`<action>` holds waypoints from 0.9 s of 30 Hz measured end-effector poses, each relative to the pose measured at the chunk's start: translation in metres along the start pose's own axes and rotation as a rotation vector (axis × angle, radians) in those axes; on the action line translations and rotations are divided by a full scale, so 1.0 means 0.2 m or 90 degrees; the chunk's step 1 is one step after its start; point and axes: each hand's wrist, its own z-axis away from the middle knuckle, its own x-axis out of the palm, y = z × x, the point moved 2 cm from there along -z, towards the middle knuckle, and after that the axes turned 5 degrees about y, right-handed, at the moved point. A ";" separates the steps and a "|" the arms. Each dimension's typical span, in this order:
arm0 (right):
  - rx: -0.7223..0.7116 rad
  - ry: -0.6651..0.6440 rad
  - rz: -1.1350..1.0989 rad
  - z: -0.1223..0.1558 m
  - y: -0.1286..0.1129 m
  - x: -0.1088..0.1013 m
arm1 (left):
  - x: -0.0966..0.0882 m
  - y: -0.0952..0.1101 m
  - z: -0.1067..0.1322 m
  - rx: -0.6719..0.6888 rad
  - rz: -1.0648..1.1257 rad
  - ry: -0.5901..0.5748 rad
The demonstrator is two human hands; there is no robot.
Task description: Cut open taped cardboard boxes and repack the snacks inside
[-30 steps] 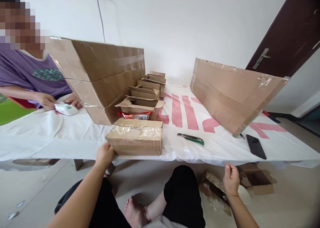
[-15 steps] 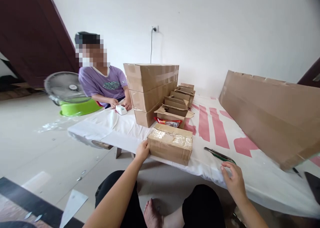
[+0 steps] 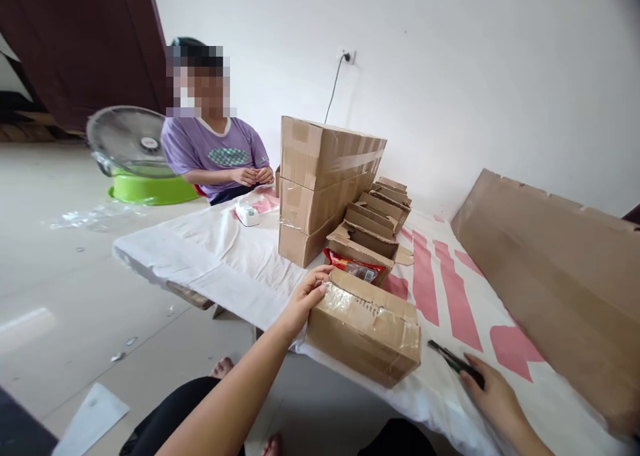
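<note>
My left hand's (image 3: 306, 297) fingers are grasping the taped cardboard box's (image 3: 367, 329) far left corner at the table's (image 3: 215, 263) near edge; my right hand (image 3: 493, 396), fingers released, is touching the utility knife (image 3: 447, 356) beside it.

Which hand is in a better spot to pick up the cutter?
Right, most likely. The right hand has its fingers at the cutter, while the left hand rests on the top corner of the taped box, which lies between it and the cutter.
</note>
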 end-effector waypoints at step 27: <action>-0.831 0.079 0.301 -0.34 -1.71 -0.44 | -0.01 -0.06 0.02 0.063 0.017 -0.064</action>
